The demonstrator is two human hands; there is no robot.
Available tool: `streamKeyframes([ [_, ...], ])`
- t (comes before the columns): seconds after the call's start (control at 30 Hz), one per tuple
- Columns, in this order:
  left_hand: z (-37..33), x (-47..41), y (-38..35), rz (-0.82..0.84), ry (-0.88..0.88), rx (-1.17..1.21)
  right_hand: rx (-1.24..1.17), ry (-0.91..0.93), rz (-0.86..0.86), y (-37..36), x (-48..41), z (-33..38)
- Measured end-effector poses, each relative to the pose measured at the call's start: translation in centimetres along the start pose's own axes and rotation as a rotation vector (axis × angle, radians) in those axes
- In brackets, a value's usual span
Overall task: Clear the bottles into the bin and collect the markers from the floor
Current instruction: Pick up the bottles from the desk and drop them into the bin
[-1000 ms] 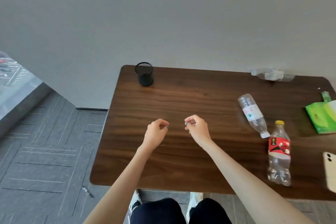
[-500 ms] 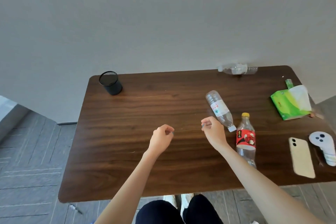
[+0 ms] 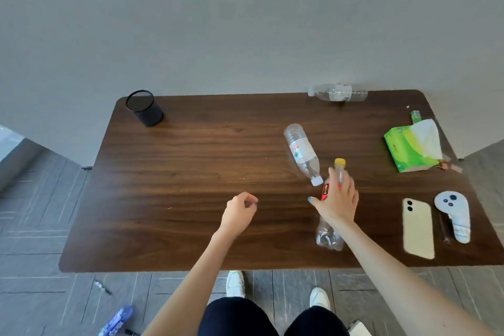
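Observation:
Three clear plastic bottles lie on the brown table [image 3: 191, 166]. One with a yellow cap and red label [image 3: 328, 237] lies near the front. A white-capped bottle [image 3: 301, 154] lies beside it, and a third bottle [image 3: 338, 92] lies at the back edge. My right hand [image 3: 338, 199] is spread over the red-label bottle's upper half, fingers straight and thumb out, not closed round it. My left hand [image 3: 238, 213] hovers over the table's middle with fingers curled, holding nothing. A dark marker [image 3: 102, 287] lies on the floor at the front left. No bin is in view.
A black mesh pen cup [image 3: 144, 108] stands at the table's back left. A green tissue pack [image 3: 411, 147], a pale phone [image 3: 417, 228] and a white controller [image 3: 454, 215] lie at the right. A blue wrapper-like object [image 3: 116, 320] lies on the floor.
The view has swung right, bringing the table's right side in. My right hand has opened from a curl and reached right onto the red-label bottle. My left hand has stayed curled.

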State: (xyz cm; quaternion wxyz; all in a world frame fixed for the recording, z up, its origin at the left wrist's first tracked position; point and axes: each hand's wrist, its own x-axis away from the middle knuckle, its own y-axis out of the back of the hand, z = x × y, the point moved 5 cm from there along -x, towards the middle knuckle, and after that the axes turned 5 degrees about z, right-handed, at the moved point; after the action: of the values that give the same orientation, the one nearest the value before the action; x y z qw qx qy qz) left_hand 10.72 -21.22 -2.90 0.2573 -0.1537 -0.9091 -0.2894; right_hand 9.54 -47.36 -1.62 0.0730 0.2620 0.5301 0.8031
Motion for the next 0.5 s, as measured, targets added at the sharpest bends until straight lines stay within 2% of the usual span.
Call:
streamKeyframes([
  [0.1, -0.6, 1.0, -2.6, -0.037, 0.024, 0.013, -0.049, -0.015, 0.009, 0.0, -0.3, -2.4],
  [0.33, -1.3, 3.6, -7.4, -0.12, 0.101, 0.03, -0.243, -0.16, 0.205, -2.4, -0.8, -6.1],
  [0.5, -0.9, 5.0, -9.7, -0.134, 0.145, 0.035, -0.228, -0.042, 0.211, -2.6, -0.5, -7.6],
])
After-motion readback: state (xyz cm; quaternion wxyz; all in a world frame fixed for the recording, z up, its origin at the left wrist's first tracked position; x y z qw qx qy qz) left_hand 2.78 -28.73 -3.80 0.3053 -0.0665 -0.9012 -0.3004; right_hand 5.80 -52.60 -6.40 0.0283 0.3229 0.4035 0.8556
